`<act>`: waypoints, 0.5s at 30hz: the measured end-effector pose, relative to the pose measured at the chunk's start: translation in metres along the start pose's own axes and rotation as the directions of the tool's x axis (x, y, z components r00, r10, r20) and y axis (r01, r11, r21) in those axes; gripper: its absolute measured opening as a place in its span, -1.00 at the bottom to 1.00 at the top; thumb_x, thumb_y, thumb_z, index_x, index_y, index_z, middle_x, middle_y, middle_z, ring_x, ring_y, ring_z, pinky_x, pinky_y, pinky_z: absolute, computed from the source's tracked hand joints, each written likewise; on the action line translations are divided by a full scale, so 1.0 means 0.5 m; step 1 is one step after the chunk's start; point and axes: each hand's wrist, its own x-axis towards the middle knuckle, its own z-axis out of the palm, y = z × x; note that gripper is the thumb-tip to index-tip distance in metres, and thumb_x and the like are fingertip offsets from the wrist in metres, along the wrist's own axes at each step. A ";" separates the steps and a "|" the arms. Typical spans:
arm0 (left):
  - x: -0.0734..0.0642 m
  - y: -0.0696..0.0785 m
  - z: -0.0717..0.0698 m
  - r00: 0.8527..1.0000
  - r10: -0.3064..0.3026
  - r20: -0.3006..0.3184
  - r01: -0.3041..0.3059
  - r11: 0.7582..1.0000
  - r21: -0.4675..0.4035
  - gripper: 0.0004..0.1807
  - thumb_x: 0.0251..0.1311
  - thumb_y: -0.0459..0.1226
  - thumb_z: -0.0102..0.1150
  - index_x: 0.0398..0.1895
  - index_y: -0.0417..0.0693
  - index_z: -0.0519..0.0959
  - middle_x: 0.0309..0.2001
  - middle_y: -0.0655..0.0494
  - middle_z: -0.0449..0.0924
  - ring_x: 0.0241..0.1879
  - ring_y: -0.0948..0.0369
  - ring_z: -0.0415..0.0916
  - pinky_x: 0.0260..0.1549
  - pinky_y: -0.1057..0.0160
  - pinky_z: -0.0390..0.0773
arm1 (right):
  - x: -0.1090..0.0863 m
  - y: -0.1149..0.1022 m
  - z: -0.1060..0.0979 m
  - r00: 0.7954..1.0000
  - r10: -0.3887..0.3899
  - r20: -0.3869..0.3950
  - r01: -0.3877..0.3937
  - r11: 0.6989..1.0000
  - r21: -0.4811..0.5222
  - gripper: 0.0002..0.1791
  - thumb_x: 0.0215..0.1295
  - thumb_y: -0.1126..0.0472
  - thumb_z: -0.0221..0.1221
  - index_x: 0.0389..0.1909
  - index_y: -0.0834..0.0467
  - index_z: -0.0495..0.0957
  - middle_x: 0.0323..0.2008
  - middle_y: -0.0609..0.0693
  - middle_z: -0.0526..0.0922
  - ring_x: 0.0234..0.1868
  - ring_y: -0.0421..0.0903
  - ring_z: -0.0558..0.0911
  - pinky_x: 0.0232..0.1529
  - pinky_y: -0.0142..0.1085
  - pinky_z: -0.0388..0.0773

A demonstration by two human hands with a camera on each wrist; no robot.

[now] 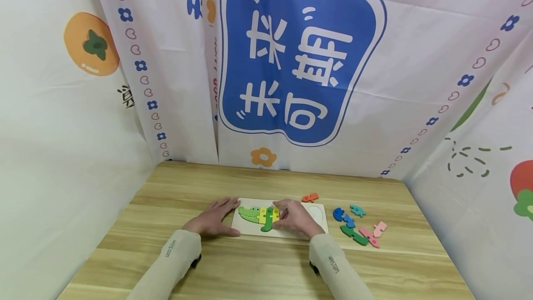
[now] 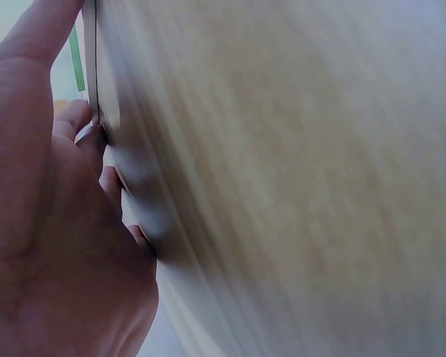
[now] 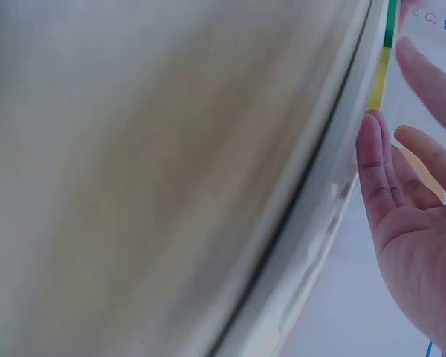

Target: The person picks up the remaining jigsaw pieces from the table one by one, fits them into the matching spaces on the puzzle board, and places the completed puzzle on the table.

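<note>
Head view: The puzzle board (image 1: 251,228) lies flat on the wood-grain bench (image 1: 258,272), between the two hands. The left hand (image 1: 212,219) is at the left end of the board, thumb and fingers spread wide, the thumb at the near corner and the fingertips at the far corner. The crocodile head piece (image 1: 249,214) is at the left of the board, followed by yellow pieces (image 1: 262,215) and a green leg piece (image 1: 268,221). The right hand (image 1: 296,218) is over the board with thumb and fingers bent about the right-hand yellow piece; whether they pinch it cannot be told. An orange piece (image 1: 310,197) lies by the far edge of the board. To the right of the board lie a dark blue piece (image 1: 338,214), a mid-blue piece (image 1: 349,221), a teal piece (image 1: 357,210), a dark green piece (image 1: 354,235), a rose piece (image 1: 369,236) and a light pink piece (image 1: 379,229). A printed cloth (image 1: 301,59) hangs behind the bench.

Left wrist view: The left hand's fingers are extended and apart from the thumb, beside the board edge. The bench surface is blurred.

Right wrist view: Fingertips of the right hand are at the side of a yellow piece; the thumb is spaced from them. A green section adjoins the yellow.
</note>
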 end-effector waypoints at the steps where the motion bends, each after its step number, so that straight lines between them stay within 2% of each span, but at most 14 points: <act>1: 0.000 0.000 -0.001 1.000 -0.001 -0.001 0.001 1.000 0.000 0.19 0.02 0.34 0.43 0.68 0.20 0.10 0.68 -0.10 -0.08 0.64 -0.29 -0.19 0.49 -0.44 0.00 | 0.001 0.001 -0.006 1.000 0.002 0.004 -0.002 1.000 -0.004 -0.20 0.11 0.12 0.56 0.39 0.16 0.52 0.19 0.10 0.62 -0.28 -0.23 0.65 -0.29 -0.34 0.65; 4: -0.001 -0.001 -0.002 1.000 -0.003 -0.001 0.003 1.000 0.000 0.19 0.03 0.34 0.43 0.68 0.21 0.09 0.69 -0.09 -0.08 0.64 -0.29 -0.20 0.49 -0.44 -0.01 | 0.007 0.004 -0.032 1.000 0.019 -0.016 -0.019 0.999 -0.034 -0.26 0.22 0.07 0.50 0.40 0.13 0.51 0.34 0.13 0.54 -0.27 -0.20 0.66 -0.26 -0.31 0.66; 7: -0.002 0.000 -0.003 1.000 -0.007 -0.004 0.007 1.000 -0.001 0.19 0.02 0.34 0.43 0.67 0.21 0.10 0.68 -0.10 -0.08 0.64 -0.29 -0.20 0.49 -0.45 0.00 | 0.016 0.017 -0.065 0.995 0.041 -0.092 -0.048 0.996 -0.080 -0.38 0.31 0.10 0.42 0.36 0.16 0.54 0.30 0.15 0.58 -0.20 -0.11 0.65 -0.19 -0.22 0.67; 11: -0.004 0.001 -0.004 1.000 -0.010 -0.003 0.010 1.000 0.000 0.19 0.01 0.35 0.42 0.67 0.21 0.11 0.68 -0.11 -0.08 0.63 -0.30 -0.19 0.47 -0.46 0.02 | 0.021 0.050 -0.101 0.974 0.095 -0.204 -0.125 0.983 -0.138 -0.46 0.41 0.17 0.32 0.37 0.17 0.53 0.30 0.18 0.59 0.10 0.11 0.67 0.14 0.01 0.66; 14: -0.005 0.002 -0.003 1.000 -0.010 0.003 0.010 1.000 0.000 0.19 0.01 0.36 0.42 0.67 0.22 0.11 0.68 -0.11 -0.09 0.63 -0.30 -0.19 0.47 -0.47 0.02 | 0.016 0.073 -0.121 0.962 0.141 -0.232 -0.183 0.969 -0.168 -0.48 0.51 0.16 0.22 0.42 0.19 0.47 0.38 0.22 0.53 0.33 0.22 0.56 0.37 0.13 0.49; 15: -0.005 0.003 -0.003 1.000 -0.009 0.004 0.009 1.000 -0.002 0.19 0.01 0.36 0.42 0.67 0.21 0.11 0.68 -0.11 -0.09 0.63 -0.30 -0.19 0.47 -0.47 0.02 | 0.013 0.079 -0.126 0.961 0.151 -0.230 -0.195 0.964 -0.182 -0.48 0.53 0.17 0.19 0.43 0.22 0.45 0.39 0.23 0.51 0.35 0.22 0.55 0.39 0.15 0.46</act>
